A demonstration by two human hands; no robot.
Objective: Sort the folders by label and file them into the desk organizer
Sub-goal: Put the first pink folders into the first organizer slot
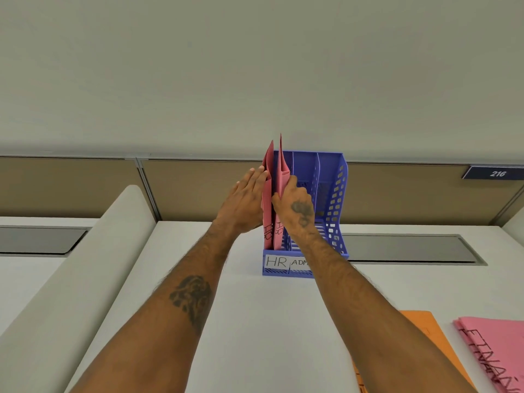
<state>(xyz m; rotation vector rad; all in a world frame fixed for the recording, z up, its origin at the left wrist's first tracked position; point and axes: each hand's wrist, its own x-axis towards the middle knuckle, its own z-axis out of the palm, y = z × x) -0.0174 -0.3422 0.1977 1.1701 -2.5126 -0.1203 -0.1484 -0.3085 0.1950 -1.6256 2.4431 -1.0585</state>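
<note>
Head view is showing the right hand [295,205] pinching the near edge of a pink HR folder [281,171], with its fingers curling round that edge. The folder is standing upright in the leftmost compartment of the blue desk organizer [336,194]. Just left of the pinch, a second pink folder [266,214], also marked HR, is standing in the same compartment. The left hand [243,199] is pressing flat against its outer face with straight fingers, gripping nothing. Below the grip, an HR label [276,262] is sitting on the organizer's front lip, with an ADM label [299,262] beside it. Right of the grip, something dark is showing in the next compartment, too unclear to tell. Well below and right of the grip, an orange folder [425,330] and a flat pink folder [496,350] are lying on the white desk [269,321].
</note>
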